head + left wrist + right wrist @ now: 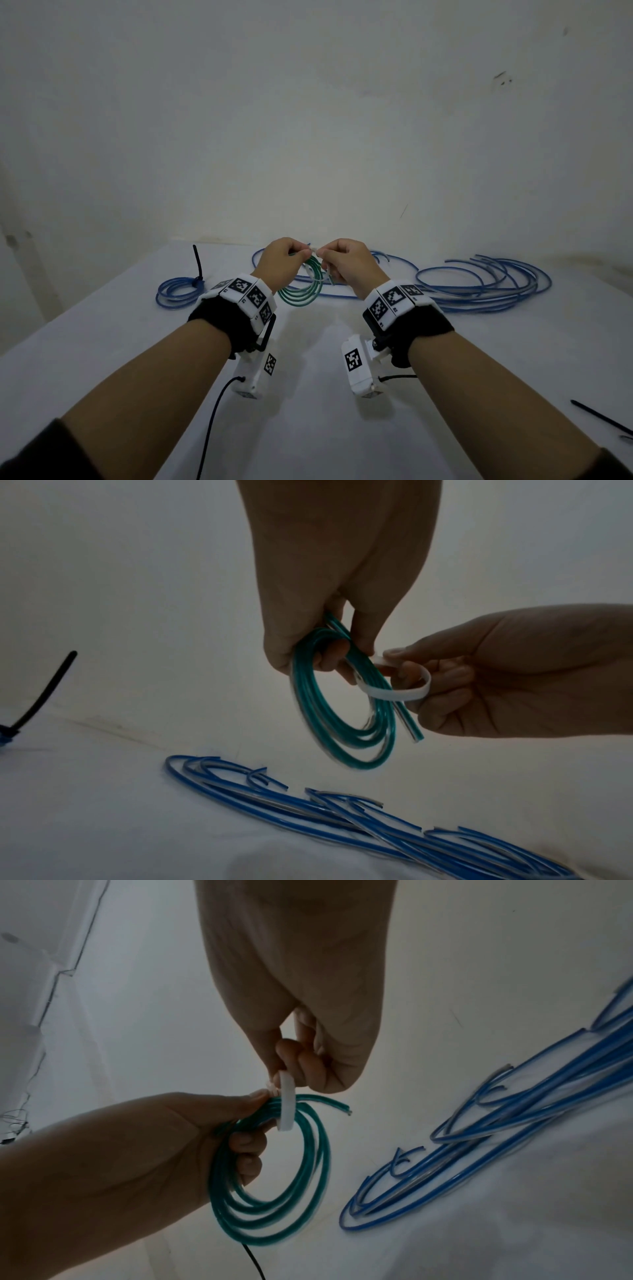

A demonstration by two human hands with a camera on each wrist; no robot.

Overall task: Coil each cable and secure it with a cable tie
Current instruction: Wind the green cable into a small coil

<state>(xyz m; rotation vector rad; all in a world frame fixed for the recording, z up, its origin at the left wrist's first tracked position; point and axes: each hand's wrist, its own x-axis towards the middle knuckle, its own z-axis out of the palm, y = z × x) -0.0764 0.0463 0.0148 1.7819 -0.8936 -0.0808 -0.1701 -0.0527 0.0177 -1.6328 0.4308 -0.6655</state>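
Nearest, two bare forearms over the white table (102, 342), each with a black band and a white block with black-and-white squares at the wrist. Just past the wrists, the left hand (279, 262) closed tight on the green cable (301, 291), fingers curled through the middle of the ring and thumb pressed on its top. Green cable wound in a few round loops, held up in the air above the table, hanging down from the left hand, one loose end sticking out near the top. Right beside it, the right hand (346, 262) closed too, thumb and fingers pinching a white cable tie (397, 688). White cable tie bent in a curve around the top of the green cable, touching the loops, close to the left thumb. Both hands nearly touching, meeting at the top of the green cable. Cannot tell if the tie is locked. Left of the green cable, lying flat on the table, a small blue cable coil (178, 291) with a black cable tie (198, 262) around it, the tail of that tie poking straight up. Behind and to the right of the green cable, a long pile of loose blue cables (479, 284) spread on the table, many cut ends showing. Far right of the green cable and closer in, at the table edge, one more black tie (599, 418) lying flat. Farthest back, a plain pale wall (308, 120).
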